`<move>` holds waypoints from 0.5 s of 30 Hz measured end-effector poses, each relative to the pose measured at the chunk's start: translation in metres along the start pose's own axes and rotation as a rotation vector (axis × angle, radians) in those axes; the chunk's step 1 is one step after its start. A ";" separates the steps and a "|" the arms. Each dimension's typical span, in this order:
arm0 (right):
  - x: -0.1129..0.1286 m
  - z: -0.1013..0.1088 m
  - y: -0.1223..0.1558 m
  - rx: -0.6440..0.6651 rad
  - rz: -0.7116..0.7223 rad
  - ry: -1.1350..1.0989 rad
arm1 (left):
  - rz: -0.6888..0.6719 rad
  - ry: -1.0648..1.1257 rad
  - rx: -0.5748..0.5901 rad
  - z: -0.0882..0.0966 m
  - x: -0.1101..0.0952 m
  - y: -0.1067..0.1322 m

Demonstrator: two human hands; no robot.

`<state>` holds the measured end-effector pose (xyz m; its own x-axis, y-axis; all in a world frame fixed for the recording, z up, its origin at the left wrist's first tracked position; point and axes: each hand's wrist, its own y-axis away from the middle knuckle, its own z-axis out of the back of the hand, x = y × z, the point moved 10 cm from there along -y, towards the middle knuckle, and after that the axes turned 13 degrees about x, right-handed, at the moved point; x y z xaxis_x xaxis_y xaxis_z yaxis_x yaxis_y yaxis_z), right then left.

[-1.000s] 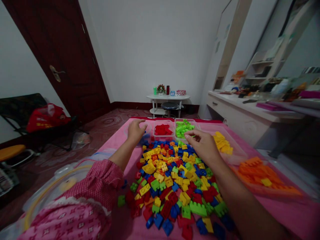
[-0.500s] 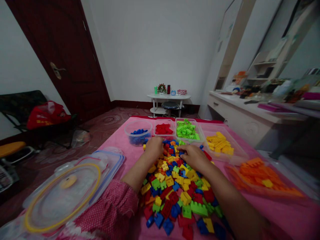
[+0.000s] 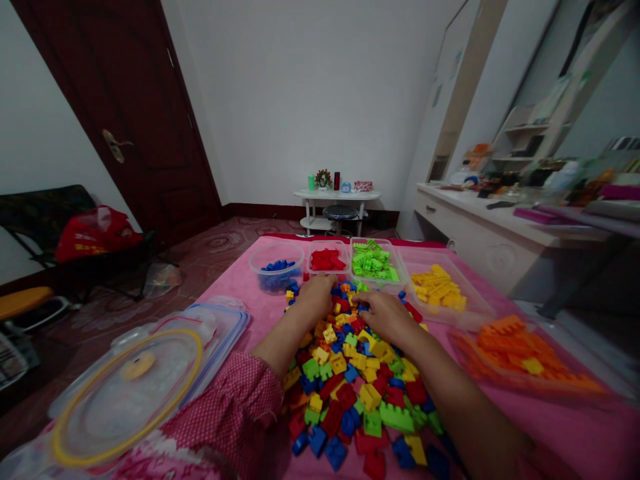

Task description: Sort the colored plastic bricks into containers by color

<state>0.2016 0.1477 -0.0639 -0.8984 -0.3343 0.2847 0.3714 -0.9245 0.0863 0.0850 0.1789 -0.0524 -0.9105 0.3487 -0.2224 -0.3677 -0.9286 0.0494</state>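
Toy blocks [image 3: 370, 397]: multicoloured, loosely heaped (many yellow).

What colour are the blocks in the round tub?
The blocks in the round tub are blue, best seen in the head view.

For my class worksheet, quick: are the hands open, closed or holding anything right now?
Left hand: over the mixed blocks, fingertips hidden; grip cannot be told.
Right hand: partly curled, also over them; whether it holds one cannot be told.
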 end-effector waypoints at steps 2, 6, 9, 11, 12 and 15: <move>-0.001 0.002 0.000 -0.016 0.006 -0.022 | -0.043 0.006 0.005 0.003 -0.005 0.002; -0.006 0.008 0.000 -0.061 -0.007 -0.103 | -0.045 0.073 -0.066 0.018 -0.004 0.009; -0.009 0.019 0.002 -0.138 -0.016 -0.190 | -0.069 0.190 -0.188 0.033 0.001 0.018; -0.007 0.027 0.004 -0.201 0.008 -0.265 | -0.085 0.287 -0.262 0.040 0.006 0.024; -0.004 0.031 0.005 -0.230 0.028 -0.312 | -0.084 0.347 -0.286 0.041 0.008 0.026; 0.005 0.041 0.010 -0.290 0.090 -0.493 | -0.010 0.727 -0.247 0.027 0.022 0.025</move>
<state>0.2102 0.1438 -0.0223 -0.6249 -0.3534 0.6961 0.2992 -0.9320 -0.2046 0.0503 0.1673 -0.0298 -0.5229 0.2653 -0.8101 -0.2442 -0.9571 -0.1558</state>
